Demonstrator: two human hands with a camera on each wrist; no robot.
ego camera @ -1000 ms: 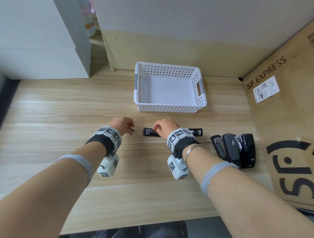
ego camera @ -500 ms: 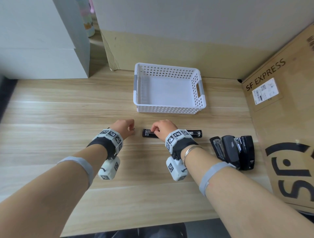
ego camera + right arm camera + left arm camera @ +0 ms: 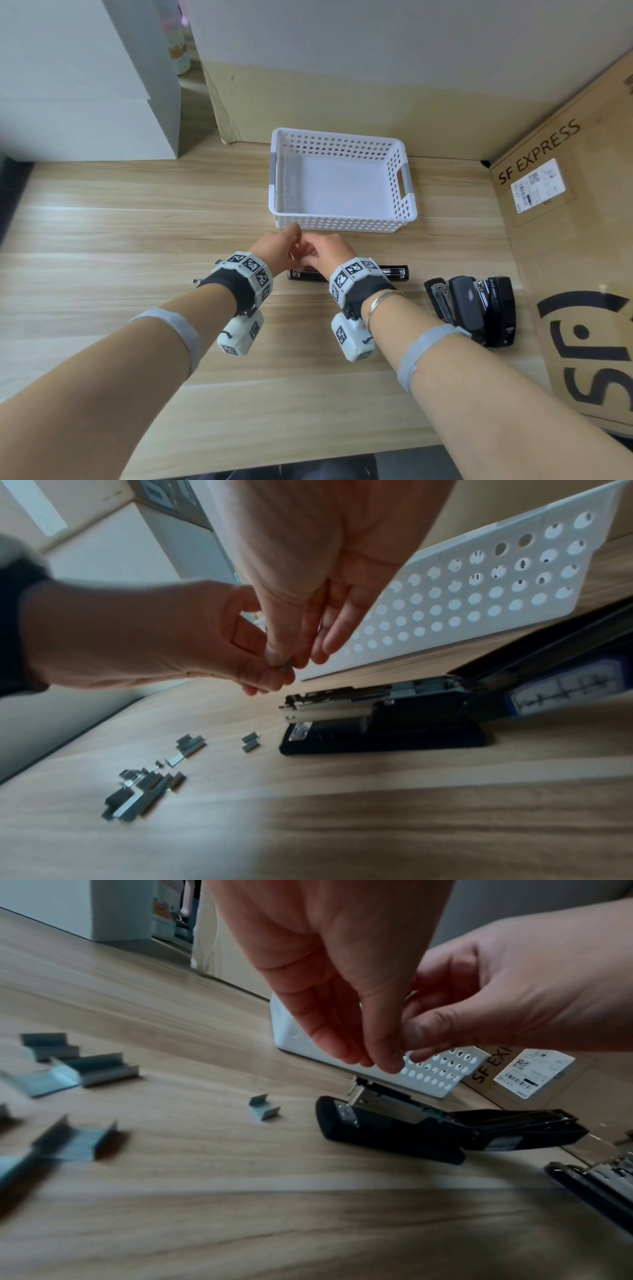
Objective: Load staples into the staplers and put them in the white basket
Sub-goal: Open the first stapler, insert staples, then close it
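A black stapler (image 3: 394, 273) lies flipped open on the wooden table, its metal staple channel (image 3: 329, 710) facing up, just in front of the white perforated basket (image 3: 342, 224). My left hand (image 3: 293, 240) and right hand (image 3: 317, 246) meet fingertip to fingertip a little above the stapler's left end. Together they pinch a short staple strip (image 3: 287, 666), seen only in the right wrist view. Several loose staple strips (image 3: 92, 1069) lie on the table to the left, and one small piece (image 3: 263, 1111) sits near the stapler's nose. The basket has nothing in it.
A bunch of black staplers (image 3: 472, 308) lies to the right of the open one. A large SF EXPRESS cardboard box (image 3: 565, 240) walls the right side. White boxes (image 3: 85, 85) stand at the back left, and a cardboard panel behind the basket.
My left hand moved right and up. My right hand lifted off the stapler, and the two now meet above its left end.
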